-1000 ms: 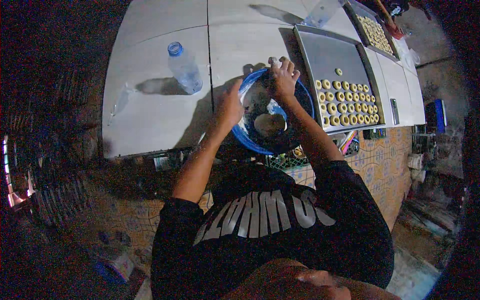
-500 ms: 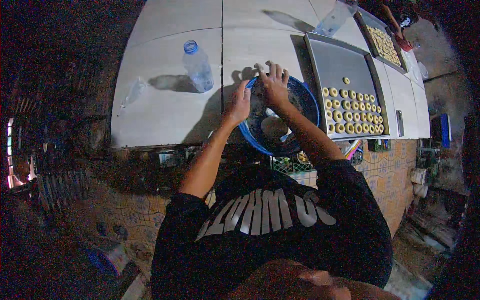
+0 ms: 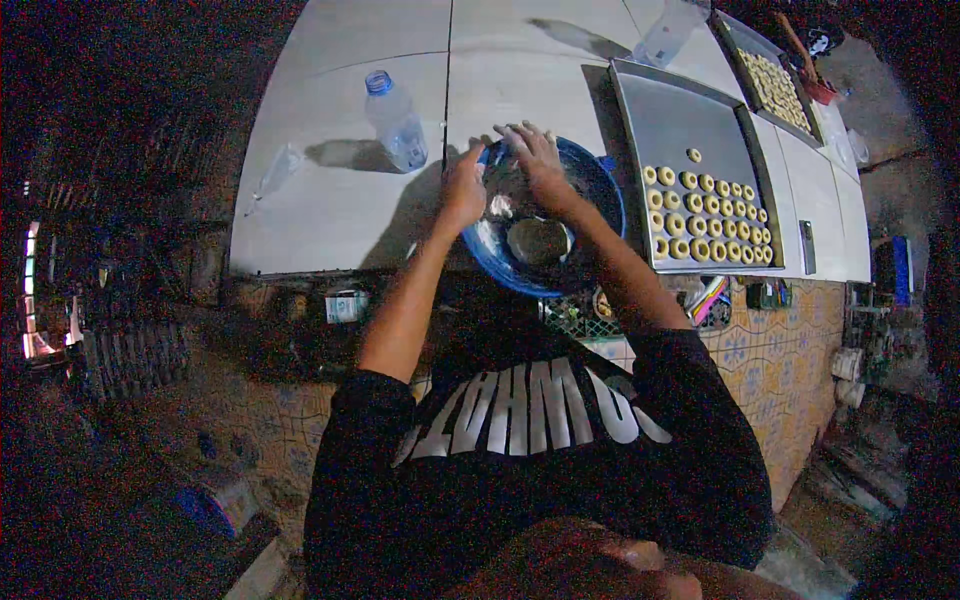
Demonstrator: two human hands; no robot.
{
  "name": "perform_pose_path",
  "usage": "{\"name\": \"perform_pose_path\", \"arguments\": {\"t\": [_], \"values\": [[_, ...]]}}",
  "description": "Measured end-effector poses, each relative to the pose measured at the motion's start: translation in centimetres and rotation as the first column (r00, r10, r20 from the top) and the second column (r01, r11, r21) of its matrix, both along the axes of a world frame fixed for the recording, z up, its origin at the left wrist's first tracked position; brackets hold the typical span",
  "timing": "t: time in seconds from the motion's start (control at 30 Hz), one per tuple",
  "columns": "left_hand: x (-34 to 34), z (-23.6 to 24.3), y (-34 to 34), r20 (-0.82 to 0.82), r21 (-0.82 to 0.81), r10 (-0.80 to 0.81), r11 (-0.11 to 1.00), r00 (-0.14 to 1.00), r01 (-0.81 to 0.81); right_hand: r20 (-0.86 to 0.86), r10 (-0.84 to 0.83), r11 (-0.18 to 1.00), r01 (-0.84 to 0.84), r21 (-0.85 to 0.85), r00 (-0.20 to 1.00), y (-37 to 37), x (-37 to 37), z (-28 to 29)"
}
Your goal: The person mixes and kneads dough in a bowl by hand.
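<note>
A round blue basin [image 3: 612,186] stands at the table's near edge in front of me, its inside smeared dark and whitish. In it lies a pale rounded lump [image 3: 537,241], probably dough, with a smaller whitish bit [image 3: 501,206] beside it. My left hand [image 3: 465,188] grips the basin's left rim, the thumb along the edge; its other fingers are partly hidden. Over the far side of the basin, my right hand [image 3: 537,160] has its fingers stretched apart, the tips whitish and close to the far rim. Nothing shows in its grasp.
To the right, a metal tray [image 3: 680,95] holds rows of small pale dough rings [image 3: 697,203]. A second filled tray [image 3: 772,88] lies beyond. Clear plastic bottles [image 3: 397,125] [image 3: 668,35], a crumpled clear bag [image 3: 272,175] and a phone-like dark slab [image 3: 807,246] are on the table.
The basin has shifted slightly left and away from me, showing more of the lump inside. My left hand has moved left with the rim, and my right hand has slid a little left.
</note>
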State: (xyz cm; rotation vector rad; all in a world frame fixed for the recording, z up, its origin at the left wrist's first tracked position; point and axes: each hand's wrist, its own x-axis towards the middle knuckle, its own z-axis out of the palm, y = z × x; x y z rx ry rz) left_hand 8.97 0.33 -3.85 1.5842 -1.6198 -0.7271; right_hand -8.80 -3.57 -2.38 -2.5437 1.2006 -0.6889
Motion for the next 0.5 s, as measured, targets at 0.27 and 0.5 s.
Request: {"name": "perform_pose_path", "arguments": {"t": [0.27, 0.5], "values": [[1.4, -0.7, -2.1, 0.102, 0.009, 0.052, 0.999, 0.993, -0.053, -0.360, -0.089, 0.995, 0.070, -0.064, 0.929, 4.7, -5.1, 3.5], [0.2, 0.4, -1.9, 0.105, -0.007, 0.084, 0.996, 0.991, -0.084, -0.479, 0.001, 0.997, -0.038, -0.068, 0.878, 7.3, -2.1, 0.6]]}}
